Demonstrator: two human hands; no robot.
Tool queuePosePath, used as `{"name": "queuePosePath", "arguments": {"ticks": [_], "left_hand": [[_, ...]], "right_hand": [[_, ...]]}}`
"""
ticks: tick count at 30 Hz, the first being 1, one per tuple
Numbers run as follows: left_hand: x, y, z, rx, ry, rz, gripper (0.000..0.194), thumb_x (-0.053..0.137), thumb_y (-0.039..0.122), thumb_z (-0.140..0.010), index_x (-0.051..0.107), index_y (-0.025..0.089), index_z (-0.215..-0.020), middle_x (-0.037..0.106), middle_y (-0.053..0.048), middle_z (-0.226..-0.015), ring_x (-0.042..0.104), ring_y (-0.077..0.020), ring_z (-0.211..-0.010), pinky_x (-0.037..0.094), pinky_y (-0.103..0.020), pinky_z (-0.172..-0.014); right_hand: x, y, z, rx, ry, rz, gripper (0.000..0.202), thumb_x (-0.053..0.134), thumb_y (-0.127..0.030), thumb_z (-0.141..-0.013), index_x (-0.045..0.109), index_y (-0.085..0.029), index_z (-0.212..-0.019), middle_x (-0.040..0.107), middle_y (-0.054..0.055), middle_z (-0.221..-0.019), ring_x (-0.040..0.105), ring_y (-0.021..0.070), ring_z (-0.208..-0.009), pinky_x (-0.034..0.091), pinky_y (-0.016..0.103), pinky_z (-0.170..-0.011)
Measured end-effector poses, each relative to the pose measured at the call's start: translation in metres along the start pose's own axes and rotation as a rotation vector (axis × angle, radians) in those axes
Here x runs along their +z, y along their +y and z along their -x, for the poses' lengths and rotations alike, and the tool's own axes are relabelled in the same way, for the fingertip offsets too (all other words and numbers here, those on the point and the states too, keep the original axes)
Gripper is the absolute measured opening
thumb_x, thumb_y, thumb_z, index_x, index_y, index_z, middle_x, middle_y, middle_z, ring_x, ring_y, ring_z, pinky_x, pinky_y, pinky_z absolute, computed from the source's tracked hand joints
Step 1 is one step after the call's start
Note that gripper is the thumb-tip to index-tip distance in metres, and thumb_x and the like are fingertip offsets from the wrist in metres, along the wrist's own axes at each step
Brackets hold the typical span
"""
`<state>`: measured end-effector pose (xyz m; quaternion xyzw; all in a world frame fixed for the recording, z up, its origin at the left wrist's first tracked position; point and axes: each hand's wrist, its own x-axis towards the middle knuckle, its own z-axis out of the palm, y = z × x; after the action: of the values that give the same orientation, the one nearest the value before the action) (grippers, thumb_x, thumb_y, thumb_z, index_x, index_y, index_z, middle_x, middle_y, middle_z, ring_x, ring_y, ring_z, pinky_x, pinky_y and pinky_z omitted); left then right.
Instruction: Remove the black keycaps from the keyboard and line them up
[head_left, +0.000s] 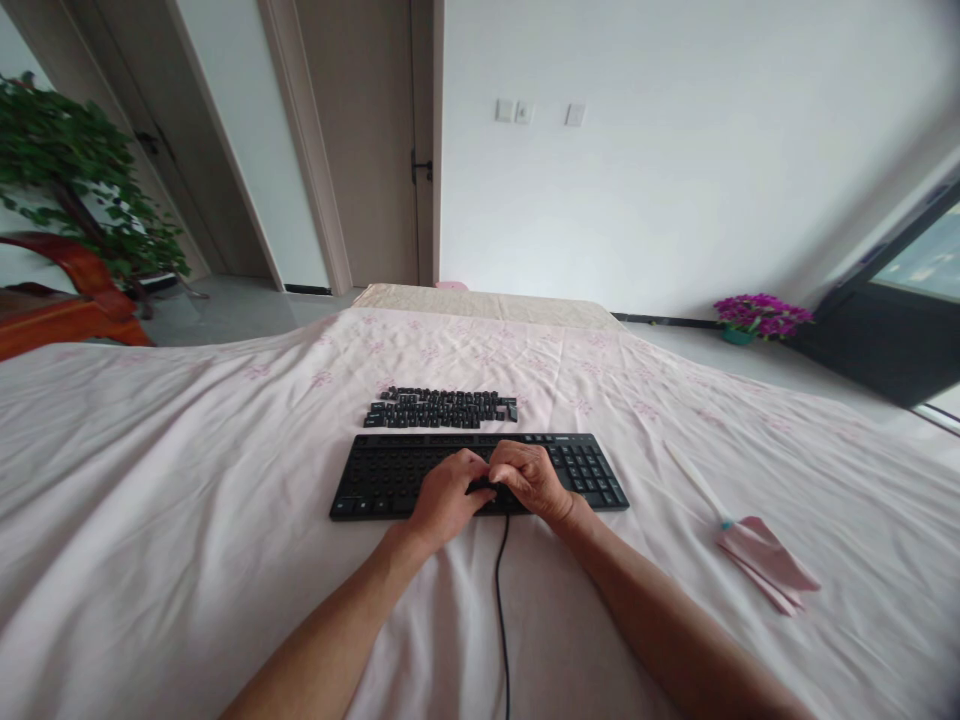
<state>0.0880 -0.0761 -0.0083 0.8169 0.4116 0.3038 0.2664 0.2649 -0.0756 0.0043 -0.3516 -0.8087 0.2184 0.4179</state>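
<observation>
A black keyboard [382,480] lies on the bedsheet, with its number keys in place at the right. Much of its main letter area shows bare sockets. My left hand [450,492] rests over the middle of the board, thumb and fingers apart, its fingertips close to the other hand. Just right of it, my right hand [531,478] is closed over the keys with curled fingers and thumb; anything in that pinch is hidden. Behind the keyboard, loose black keycaps [439,410] are laid out in rows.
A black cable [501,600] runs from the keyboard toward me. On the wrinkled, flowered sheet [225,480], a pink cloth piece with a pale stick [769,565] lies at right. Beyond the bed are a wooden chair [82,290], green plant [75,170], doors and purple flowers [761,312].
</observation>
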Motion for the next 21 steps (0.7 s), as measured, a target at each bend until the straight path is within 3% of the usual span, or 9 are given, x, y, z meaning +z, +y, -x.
{"name": "queuePosePath", "arguments": {"ticks": [12,21], "left_hand": [[0.0031,0.0000,-0.0007,0.001,0.028,-0.046,0.008,0.069,0.022,-0.074,0.066,0.022,-0.081,0.065,0.001,-0.083,0.058,-0.0170,-0.083,0.041,-0.026,-0.073],[0.0034,0.0097,-0.0017,0.033,0.037,-0.163,0.004,0.065,0.028,-0.080,0.067,0.026,-0.083,0.064,0.002,-0.081,0.058,-0.0163,-0.079,0.038,-0.026,-0.069]], "right_hand": [[0.0029,-0.0076,-0.0027,0.007,0.001,0.028,0.044,0.046,-0.048,-0.092,0.062,-0.017,-0.065,0.059,0.004,-0.066,0.054,0.0129,-0.061,0.043,0.025,-0.062],[0.0052,-0.0049,0.0059,0.033,0.130,0.110,0.043,0.040,-0.040,-0.095,0.058,-0.018,-0.062,0.058,0.003,-0.064,0.053,0.0133,-0.059,0.042,0.026,-0.060]]}}
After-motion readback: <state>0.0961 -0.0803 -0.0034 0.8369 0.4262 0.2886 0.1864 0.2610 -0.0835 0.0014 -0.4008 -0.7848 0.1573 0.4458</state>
